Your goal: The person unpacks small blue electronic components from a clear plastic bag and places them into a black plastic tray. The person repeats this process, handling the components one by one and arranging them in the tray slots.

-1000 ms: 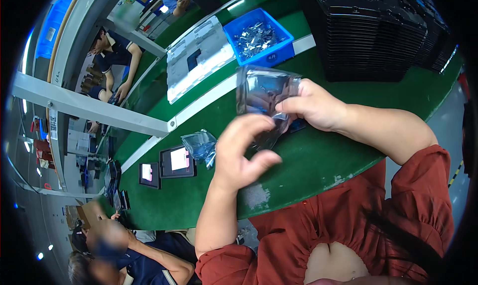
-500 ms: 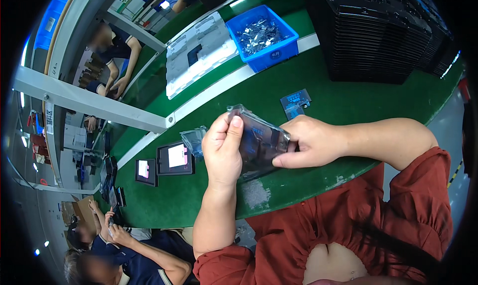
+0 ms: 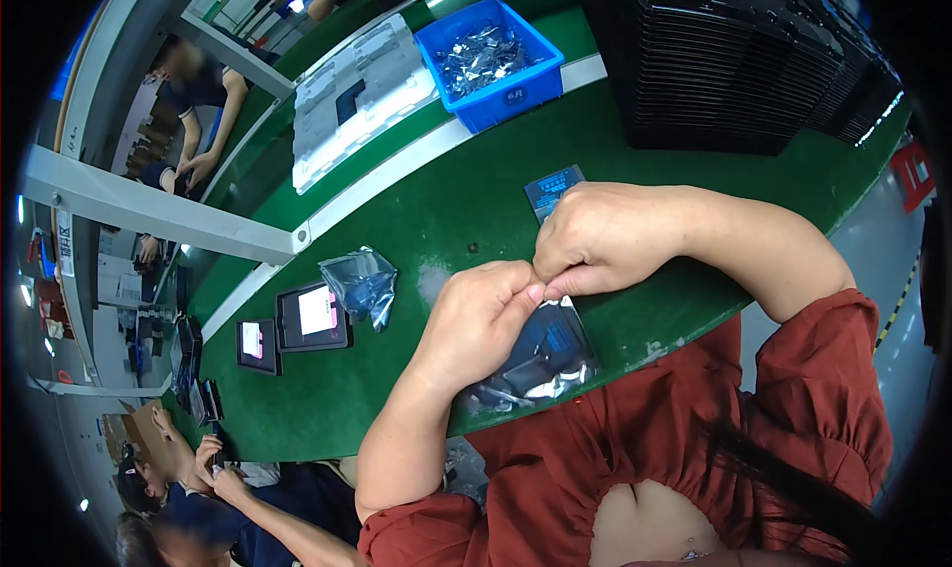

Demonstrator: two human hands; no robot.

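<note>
My left hand [image 3: 486,314] and my right hand [image 3: 603,235] meet with fingertips pinched together at the upper edge of a shiny clear plastic bag [image 3: 560,354]. Inside the bag shows a dark, flat rectangular piece with blue print. The bag hangs or lies by the table's near edge, close to my body; which of the two I cannot tell. Partly covered by my right hand, a dark flat rectangular piece with blue print [image 3: 551,183] lies on the green table [image 3: 436,389]. Further left is a crumpled clear bag [image 3: 365,282].
Two black trays with white labels, a larger one [image 3: 339,339] and a smaller one [image 3: 260,363], lie at the left. Behind, a blue bin [image 3: 506,101] holds small metallic pieces, beside a pale tray [image 3: 342,136]. Stacked black trays [image 3: 704,76] stand far right. Co-workers sit left.
The bag has swung down toward me, and both hands now pinch its upper edge together. Earlier my hands held it at opposite sides. The view has shifted slightly.
</note>
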